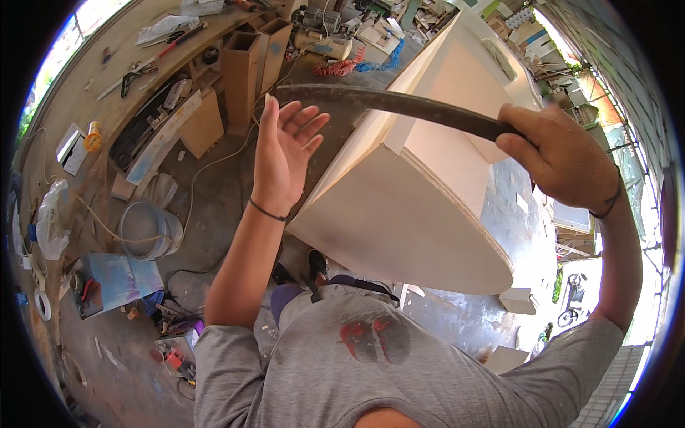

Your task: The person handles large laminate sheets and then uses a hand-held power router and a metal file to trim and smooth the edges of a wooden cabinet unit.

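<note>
In my right hand (560,153) I grip one end of a long, dark, flat file (399,103), fingers wrapped round it. It stretches leftward above the white panelled piece, bowed in this view. My left hand (282,153) is raised near the file's far end, palm showing and fingers spread. The thumb tip comes close to that end; whether they touch I cannot tell. Below the file stands a large white panelled wooden piece (399,214) with a rounded edge and a raw wood rim. Its inner side shows a cutout (499,59).
A long workbench (78,107) with tools runs along the left. Beneath it are wooden boxes (239,64), a clear bucket (150,232) and a trailing cable (196,175). Coiled red and blue air hoses (378,64) lie beside a compressor (325,44) at the back.
</note>
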A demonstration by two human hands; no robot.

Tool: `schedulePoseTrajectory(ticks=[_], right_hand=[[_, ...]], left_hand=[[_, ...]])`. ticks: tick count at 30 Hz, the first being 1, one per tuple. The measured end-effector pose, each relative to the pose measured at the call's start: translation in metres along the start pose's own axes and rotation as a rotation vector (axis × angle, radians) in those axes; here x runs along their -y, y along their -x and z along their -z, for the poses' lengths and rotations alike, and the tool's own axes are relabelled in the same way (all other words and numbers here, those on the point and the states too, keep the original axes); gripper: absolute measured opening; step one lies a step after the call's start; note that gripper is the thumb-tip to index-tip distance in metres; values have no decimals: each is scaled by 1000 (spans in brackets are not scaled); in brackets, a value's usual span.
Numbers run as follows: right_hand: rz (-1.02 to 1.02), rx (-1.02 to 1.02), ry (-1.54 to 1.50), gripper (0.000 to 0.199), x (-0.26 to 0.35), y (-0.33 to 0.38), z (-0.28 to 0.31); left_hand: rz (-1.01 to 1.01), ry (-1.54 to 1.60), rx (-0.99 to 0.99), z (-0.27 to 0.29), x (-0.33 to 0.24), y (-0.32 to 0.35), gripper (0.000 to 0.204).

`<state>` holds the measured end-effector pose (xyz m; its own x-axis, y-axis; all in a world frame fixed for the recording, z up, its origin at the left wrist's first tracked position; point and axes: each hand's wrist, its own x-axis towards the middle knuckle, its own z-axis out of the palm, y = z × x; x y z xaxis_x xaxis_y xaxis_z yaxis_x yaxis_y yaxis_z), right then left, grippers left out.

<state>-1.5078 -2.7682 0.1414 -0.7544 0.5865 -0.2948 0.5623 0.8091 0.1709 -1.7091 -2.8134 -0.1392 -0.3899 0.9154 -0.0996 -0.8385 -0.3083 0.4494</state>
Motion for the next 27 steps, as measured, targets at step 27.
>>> schedulePoseTrajectory(ticks=[27], right_hand=[[-13, -176, -70, 21, -45, 34, -9]], left_hand=[[-464, -357, 83, 12, 62, 10, 19]])
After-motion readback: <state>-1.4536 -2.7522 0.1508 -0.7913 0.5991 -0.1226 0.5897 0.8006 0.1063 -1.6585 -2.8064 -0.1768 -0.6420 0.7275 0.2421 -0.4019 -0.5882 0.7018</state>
